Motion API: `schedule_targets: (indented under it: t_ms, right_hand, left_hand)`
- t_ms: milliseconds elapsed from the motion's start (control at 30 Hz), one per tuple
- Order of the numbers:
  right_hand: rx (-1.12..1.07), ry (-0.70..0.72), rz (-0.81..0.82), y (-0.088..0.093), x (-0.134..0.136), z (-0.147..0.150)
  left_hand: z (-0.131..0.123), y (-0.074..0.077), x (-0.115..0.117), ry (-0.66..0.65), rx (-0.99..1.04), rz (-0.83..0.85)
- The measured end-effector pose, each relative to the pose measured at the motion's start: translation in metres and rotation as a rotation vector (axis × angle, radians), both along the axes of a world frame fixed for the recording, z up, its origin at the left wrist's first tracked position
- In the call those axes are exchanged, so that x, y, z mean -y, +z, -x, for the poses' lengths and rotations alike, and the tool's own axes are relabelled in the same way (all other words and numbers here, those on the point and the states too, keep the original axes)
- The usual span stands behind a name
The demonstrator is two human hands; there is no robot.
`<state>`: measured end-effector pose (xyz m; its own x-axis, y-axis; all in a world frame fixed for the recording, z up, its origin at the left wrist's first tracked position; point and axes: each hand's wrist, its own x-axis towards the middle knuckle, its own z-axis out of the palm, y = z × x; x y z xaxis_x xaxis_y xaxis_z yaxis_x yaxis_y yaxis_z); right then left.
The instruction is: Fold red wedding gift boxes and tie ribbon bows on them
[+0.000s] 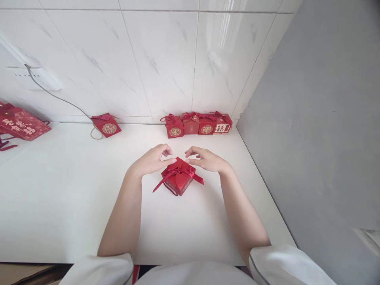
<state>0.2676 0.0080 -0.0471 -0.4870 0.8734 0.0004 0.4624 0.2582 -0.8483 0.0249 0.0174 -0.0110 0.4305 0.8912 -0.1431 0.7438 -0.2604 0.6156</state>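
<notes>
A red gift box [181, 183] sits on the white counter in front of me, one corner towards me. On its top a red ribbon [179, 171] is tied in a bow, its tails spreading to both sides, and a dark red cord hangs at its near left side. My left hand [157, 158] is at the box's far left edge, fingers curved and apart, thumb tip by the lid. Mirroring it on the far right edge is my right hand [204, 158], with fingers bent and thumb apart from them. Neither hand grips the box; whether the thumbs touch it is unclear.
Several red gift boxes [190, 124] with bows stand in a row along the tiled wall [166, 59]. Another red box [107, 126] stands further left, near a grey cable [63, 97]. A red gift bag [22, 122] lies far left. A grey panel [314, 118] borders the counter [74, 190] at right.
</notes>
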Motion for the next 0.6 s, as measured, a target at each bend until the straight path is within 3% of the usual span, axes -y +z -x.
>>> schedule_targets:
  t_ms: [133,300,467,600]
  right_hand:
    - [0.197,-0.141,0.062,0.003,0.0,-0.004]
    - [0.402,0.092,0.336,0.005,-0.002,-0.01]
    - [0.36,0.167,0.287,0.004,-0.002,-0.013]
    - [0.391,0.137,0.282,0.007,-0.002,-0.023]
  left_hand:
    - [-0.006,0.003,0.01,-0.077,-0.156,0.023]
    - [-0.011,-0.003,0.008,-0.119,-0.195,0.113]
    - [0.001,0.013,0.007,-0.1,-0.103,0.129]
    - [0.029,0.029,0.008,0.018,-0.158,0.079]
